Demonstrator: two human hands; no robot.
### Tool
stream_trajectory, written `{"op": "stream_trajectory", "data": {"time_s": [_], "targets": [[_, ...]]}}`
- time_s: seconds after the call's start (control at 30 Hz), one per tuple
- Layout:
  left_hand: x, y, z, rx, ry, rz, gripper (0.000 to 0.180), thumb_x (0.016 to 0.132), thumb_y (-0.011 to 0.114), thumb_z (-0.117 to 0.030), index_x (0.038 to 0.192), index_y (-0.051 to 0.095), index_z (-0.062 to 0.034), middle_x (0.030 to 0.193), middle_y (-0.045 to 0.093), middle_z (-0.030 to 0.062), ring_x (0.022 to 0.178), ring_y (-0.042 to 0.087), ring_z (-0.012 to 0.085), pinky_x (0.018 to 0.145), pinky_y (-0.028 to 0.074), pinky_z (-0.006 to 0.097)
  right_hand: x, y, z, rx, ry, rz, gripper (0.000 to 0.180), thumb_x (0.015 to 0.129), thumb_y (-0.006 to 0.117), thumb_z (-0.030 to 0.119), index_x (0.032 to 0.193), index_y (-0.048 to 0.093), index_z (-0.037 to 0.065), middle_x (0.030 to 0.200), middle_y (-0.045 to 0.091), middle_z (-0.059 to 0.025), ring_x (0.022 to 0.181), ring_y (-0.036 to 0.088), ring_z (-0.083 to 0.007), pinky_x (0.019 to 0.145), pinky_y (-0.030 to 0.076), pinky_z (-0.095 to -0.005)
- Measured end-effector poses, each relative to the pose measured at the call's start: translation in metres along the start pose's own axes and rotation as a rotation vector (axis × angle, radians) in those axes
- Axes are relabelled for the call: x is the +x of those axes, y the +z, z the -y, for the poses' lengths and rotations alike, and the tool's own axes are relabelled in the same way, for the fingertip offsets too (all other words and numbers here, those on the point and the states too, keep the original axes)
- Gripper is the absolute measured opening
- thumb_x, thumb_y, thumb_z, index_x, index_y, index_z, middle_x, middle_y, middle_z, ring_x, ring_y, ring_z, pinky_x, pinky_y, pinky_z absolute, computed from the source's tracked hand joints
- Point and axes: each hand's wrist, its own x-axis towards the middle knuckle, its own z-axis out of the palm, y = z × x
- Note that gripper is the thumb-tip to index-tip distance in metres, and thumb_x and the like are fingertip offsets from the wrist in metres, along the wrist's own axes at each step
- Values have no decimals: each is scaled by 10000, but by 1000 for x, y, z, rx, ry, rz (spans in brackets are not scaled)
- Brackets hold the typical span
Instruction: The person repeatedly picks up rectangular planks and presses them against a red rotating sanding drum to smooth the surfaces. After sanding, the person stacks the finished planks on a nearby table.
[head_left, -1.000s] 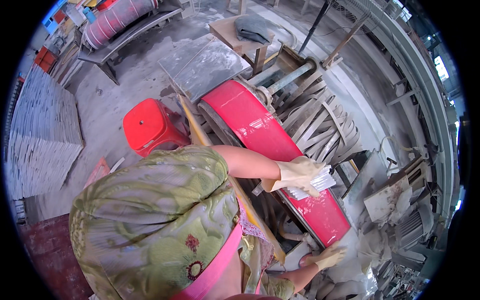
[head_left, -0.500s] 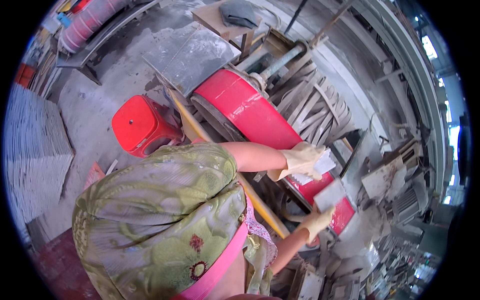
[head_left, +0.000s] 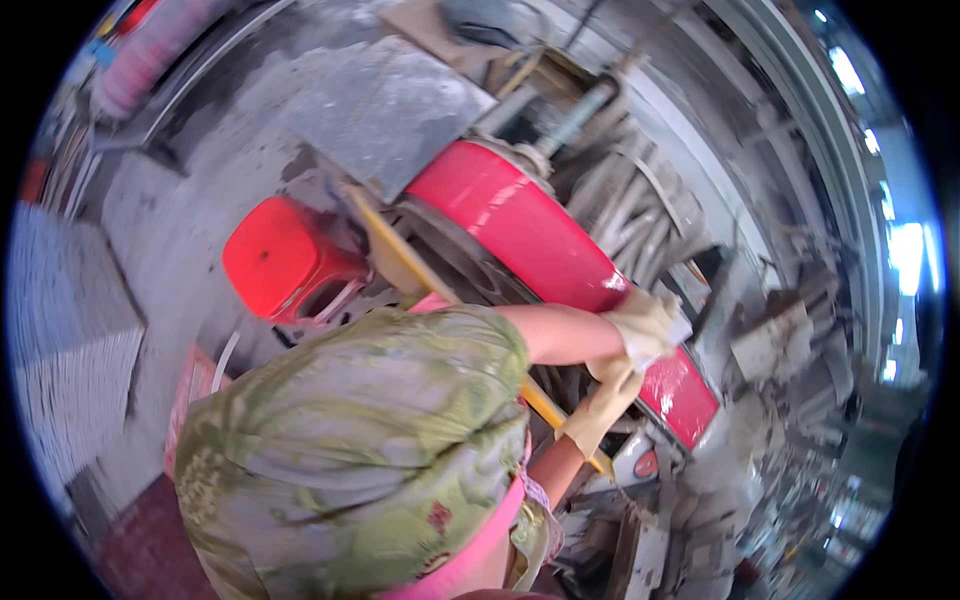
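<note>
My left hand (head_left: pixel 643 325), in a cream glove, is closed around flat white pieces (head_left: pixel 680 328), thin and pale at its far side. Against it from the near side presses my right hand (head_left: pixel 612 388), gloved the same, its fingers closing on the bunch; motion blur partly hides them. Both hands are over a wide, glossy red belt (head_left: pixel 520 225) that runs round a machine. Its far right end (head_left: pixel 682 400) shows past the hands. Whether the pieces touch the belt, I cannot tell.
A yellow bar (head_left: pixel 400 250) runs along the belt's near side. A red plastic stool (head_left: pixel 275 255) stands left of it. Beyond the belt lies a heap of grey strips (head_left: pixel 640 195). A grey board (head_left: pixel 400 110) adjoins the belt's end; stacked sheets (head_left: pixel 75 330) stand far left.
My right hand has moved up and left from the belt's far end to meet my left hand. The pale square piece it held no longer shows separately. The whole view has shifted slightly.
</note>
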Motion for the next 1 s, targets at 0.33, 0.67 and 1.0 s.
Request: {"op": "stream_trajectory", "data": {"time_s": [0.33,0.67,1.0], "targets": [[8,57,-36,662,-477,-553,158,954,572,-234,1103,572,-182,882,622,58,775,618,210,636,471,395,-3,74,36,90,132,47,398,1094,546,226,1374,509,-55,1368,603,-172,1239,569,-257,1055,446,-394],[29,-81,77,184,371,633,941,683,815,-314,1501,446,-31,1069,691,185,939,719,356,825,595,478,-17,117,40,47,125,164,289,1046,638,172,1232,563,-36,1215,672,-188,1073,657,-293,920,553,-430],[-33,-105,144,357,631,124,1141,667,849,-593,1574,417,-53,1245,641,157,1165,661,305,1066,466,501,42,46,87,427,-55,64,658,1109,475,462,1582,412,9,1603,440,-250,1469,464,-309,1218,385,-431]]}}
